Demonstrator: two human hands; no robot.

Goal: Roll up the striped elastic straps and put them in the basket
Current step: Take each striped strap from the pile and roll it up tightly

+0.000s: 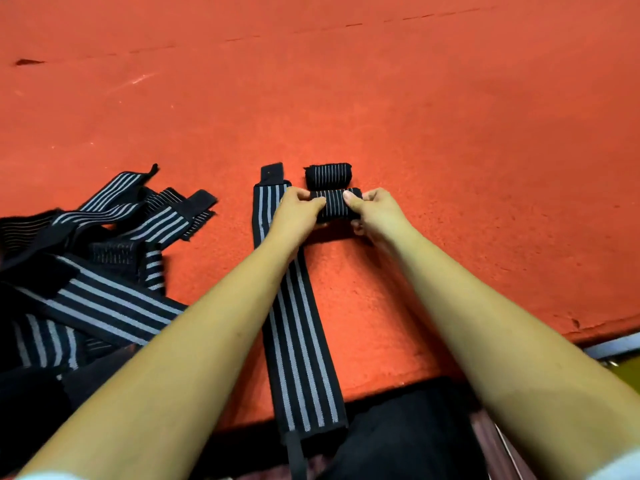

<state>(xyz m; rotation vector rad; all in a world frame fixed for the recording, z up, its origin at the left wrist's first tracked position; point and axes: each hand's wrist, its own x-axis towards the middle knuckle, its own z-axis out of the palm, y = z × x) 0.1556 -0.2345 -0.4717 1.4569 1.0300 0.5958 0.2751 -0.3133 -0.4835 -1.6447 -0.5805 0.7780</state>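
Black-and-grey striped rolled strap (335,204) sits gripped at both ends by left hand (298,210) and right hand (374,212) on the orange mat (450,133), a finished roll (328,175) touching behind, flat strap (294,323) beside, loose pile (86,265) left.

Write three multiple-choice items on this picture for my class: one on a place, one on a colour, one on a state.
1. Where is the heap of unrolled straps?
A. left of the arms
B. right of the arms
C. in a basket

2. What colour is the surface?
A. green
B. orange-red
C. white

3. What state is the strap in the hands?
A. flat
B. knotted
C. rolled

Key: 1 A, it sprawls at the picture's left; 2 B, it is orange-red throughout; 3 C, the left hand and right hand pinch a tight roll.
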